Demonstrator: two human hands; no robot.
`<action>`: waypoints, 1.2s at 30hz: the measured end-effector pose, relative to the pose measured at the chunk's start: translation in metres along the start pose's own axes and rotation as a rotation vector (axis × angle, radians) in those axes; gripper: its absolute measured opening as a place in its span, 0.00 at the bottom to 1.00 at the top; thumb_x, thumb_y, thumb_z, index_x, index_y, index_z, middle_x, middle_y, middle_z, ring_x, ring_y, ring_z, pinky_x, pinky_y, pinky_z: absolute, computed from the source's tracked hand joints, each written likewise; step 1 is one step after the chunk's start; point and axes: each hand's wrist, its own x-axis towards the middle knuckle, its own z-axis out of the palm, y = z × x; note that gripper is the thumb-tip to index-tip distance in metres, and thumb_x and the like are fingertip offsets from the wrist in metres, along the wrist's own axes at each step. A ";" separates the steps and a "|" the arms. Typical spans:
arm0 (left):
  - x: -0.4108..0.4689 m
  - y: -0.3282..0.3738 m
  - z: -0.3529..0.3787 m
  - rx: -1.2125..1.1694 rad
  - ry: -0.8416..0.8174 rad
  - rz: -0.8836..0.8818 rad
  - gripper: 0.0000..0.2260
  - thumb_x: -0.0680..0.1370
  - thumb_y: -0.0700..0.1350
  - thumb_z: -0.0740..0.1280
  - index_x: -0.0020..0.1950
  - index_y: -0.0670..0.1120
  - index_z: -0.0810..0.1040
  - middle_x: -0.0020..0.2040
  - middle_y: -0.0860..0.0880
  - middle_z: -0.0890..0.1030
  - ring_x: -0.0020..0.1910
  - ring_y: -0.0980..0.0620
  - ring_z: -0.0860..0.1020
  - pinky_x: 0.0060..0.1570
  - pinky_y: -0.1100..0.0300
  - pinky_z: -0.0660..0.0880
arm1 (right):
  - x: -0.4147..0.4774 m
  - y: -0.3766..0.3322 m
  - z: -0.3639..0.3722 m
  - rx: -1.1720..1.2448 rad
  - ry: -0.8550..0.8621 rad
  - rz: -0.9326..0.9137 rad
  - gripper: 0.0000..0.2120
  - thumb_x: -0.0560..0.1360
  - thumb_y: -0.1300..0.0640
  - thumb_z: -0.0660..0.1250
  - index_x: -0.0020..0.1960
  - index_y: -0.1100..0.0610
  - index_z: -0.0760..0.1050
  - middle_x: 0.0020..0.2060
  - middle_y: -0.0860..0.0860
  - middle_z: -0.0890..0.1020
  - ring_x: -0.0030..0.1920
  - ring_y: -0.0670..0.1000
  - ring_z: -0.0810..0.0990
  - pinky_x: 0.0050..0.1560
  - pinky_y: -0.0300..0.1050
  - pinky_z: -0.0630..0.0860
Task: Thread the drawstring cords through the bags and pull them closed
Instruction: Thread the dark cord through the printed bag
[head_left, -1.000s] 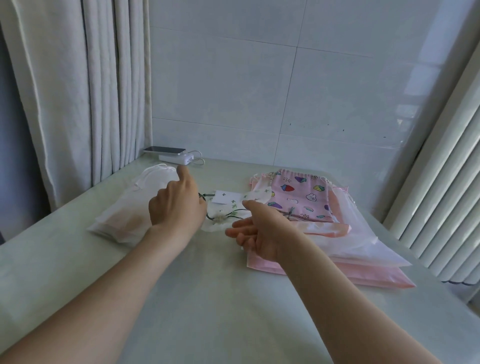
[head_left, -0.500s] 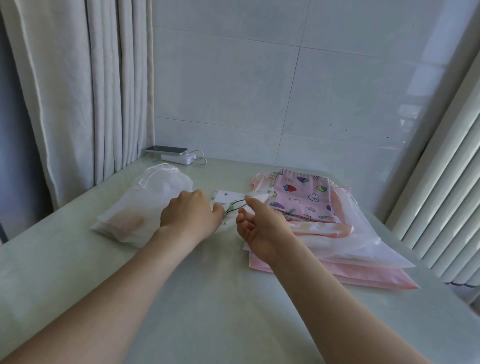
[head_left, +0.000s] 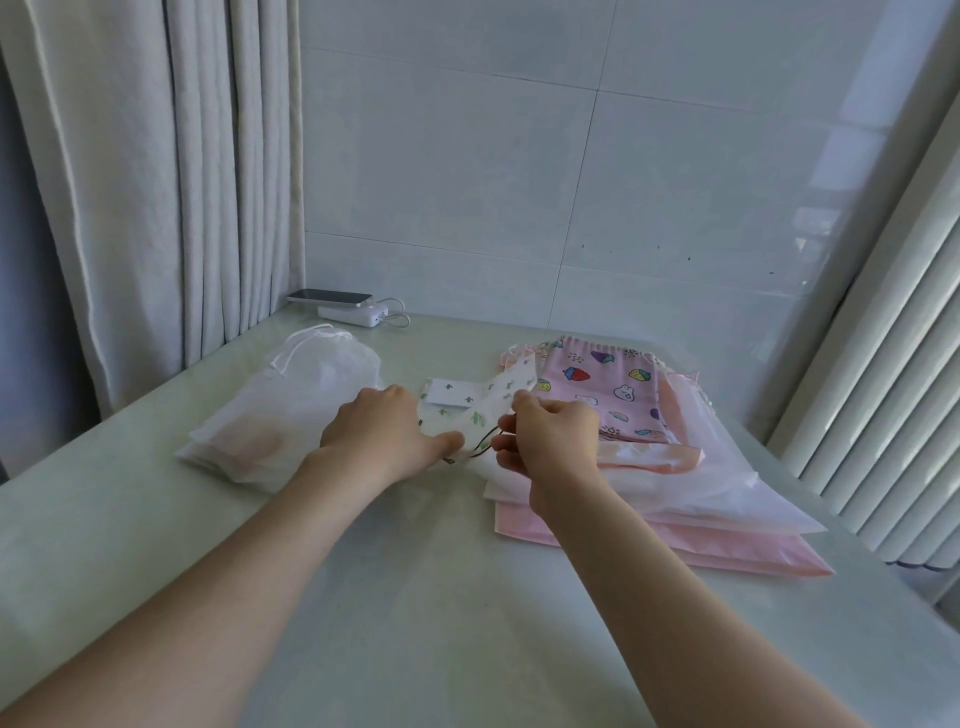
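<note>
**Cord in my pinch, cactus bag under my palm**

Both arms are out over the table (head_left: 415, 597), and the hands meet just past its middle, toward 12 o'clock. The cactus bag (head_left: 485, 408) lies flat there, white with small green prints. Its far corner runs up toward 1 o'clock and overlaps the edge of the pink bag (head_left: 608, 387).

My left hand (head_left: 382, 439) sits knuckles-up on the cactus bag's 9 o'clock side. The thumb is stretched toward 3 o'clock along the near edge. The other fingers fold away past the knuckles, so I can't tell whether they grip the cloth or only press it.

My right hand (head_left: 558, 441) is just beside it at 3 o'clock, fingers curled, with thumb and forefinger pinching the cord (head_left: 483, 448). That cord is thin and dark. It shows as a short loop in the narrow gap between my two thumbs, right at the bag's near edge.

The pink bag, printed with fruit and a rabbit, tops a pile (head_left: 737, 553) of pale pink and white bags at 2 to 3 o'clock, touching my right wrist. Sheer bags (head_left: 291, 410) with white strings are heaped at 10 o'clock, just beside my left hand.

Far off at 11 o'clock, a phone (head_left: 330, 297) rests on a power bank (head_left: 353, 315) against the tiled wall. The curtain (head_left: 156, 182) hangs at 9 o'clock, and the blinds (head_left: 883, 374) are at 3.
</note>
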 end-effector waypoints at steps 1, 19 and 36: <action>0.000 -0.001 0.000 0.000 -0.002 0.004 0.27 0.70 0.69 0.73 0.40 0.48 0.68 0.41 0.49 0.73 0.38 0.46 0.75 0.35 0.57 0.70 | 0.001 0.000 0.000 -0.009 0.030 -0.039 0.15 0.82 0.60 0.64 0.38 0.63 0.77 0.29 0.55 0.79 0.25 0.52 0.76 0.28 0.45 0.77; 0.016 -0.015 0.002 -0.407 -0.167 -0.142 0.08 0.74 0.42 0.71 0.43 0.37 0.85 0.38 0.40 0.85 0.33 0.42 0.82 0.39 0.48 0.85 | 0.006 0.012 0.002 -0.576 -0.302 -0.424 0.14 0.84 0.57 0.58 0.45 0.59 0.78 0.39 0.53 0.87 0.44 0.57 0.86 0.52 0.62 0.82; 0.010 0.015 0.007 -1.162 -0.150 0.047 0.08 0.86 0.42 0.59 0.54 0.40 0.75 0.27 0.49 0.76 0.30 0.47 0.76 0.39 0.54 0.78 | 0.009 -0.012 -0.016 0.373 -0.255 0.334 0.07 0.84 0.64 0.57 0.51 0.62 0.72 0.40 0.60 0.81 0.36 0.62 0.88 0.35 0.51 0.86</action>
